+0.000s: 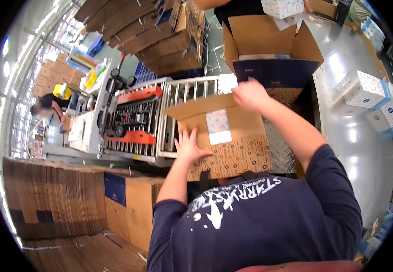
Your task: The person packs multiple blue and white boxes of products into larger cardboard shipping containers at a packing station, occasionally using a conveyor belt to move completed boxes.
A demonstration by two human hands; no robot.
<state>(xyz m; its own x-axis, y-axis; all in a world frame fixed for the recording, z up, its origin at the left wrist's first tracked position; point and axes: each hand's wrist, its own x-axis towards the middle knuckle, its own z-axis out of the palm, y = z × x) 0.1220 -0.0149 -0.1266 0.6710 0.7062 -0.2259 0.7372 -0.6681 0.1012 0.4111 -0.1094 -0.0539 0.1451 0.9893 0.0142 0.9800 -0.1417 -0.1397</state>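
Note:
A brown cardboard box (239,158) with a printed pattern sits in front of me, one plain flap (196,107) raised along its far side. Fingers spread, my left hand (188,147) presses on the box's left part. In the box's opening lies a small white patterned carton (218,122). My right hand (250,96) is closed at the far right end of the raised flap; what its fingers hold is hidden. Just beside those fingertips is a white object (227,83), too unclear to name.
A roller conveyor (169,140) with orange-red parts runs to the left. Beyond, an open dark-blue and brown box (273,70) stands before another person holding a white patterned carton (282,7). Flattened cardboard is stacked at left (56,199) and far (160,36). White-blue cartons (366,90) stand right.

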